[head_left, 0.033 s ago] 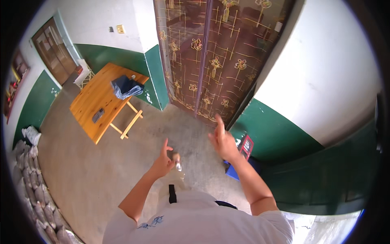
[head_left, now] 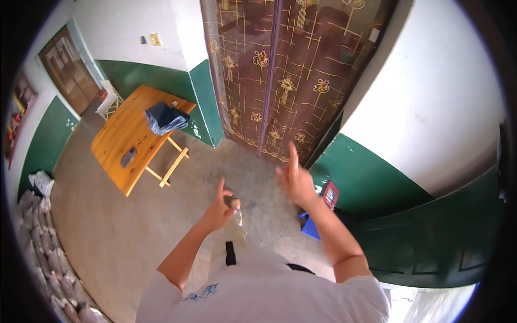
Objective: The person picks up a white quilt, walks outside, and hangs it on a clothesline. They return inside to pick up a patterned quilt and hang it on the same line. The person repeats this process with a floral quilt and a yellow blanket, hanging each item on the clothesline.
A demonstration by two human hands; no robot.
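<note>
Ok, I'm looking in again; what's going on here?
A person holds up the left hand and right hand, apart, each with a finger extended; neither visibly holds anything. Ahead hangs a brown patterned curtain. Off to the left, a wooden table bears a dark bundle and a small dark object.

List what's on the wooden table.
On the wooden table lie a dark, crumpled bundle, a small greyish object and a tiny pale one. Whatever lies under the bundle is hidden.

A smooth, satin-finished wooden tabletop (head_left: 116, 145) at ten o'clock, a sheer cloth curtain (head_left: 291, 70) at one, matt, concrete-like floor (head_left: 134, 231) at eight.
</note>
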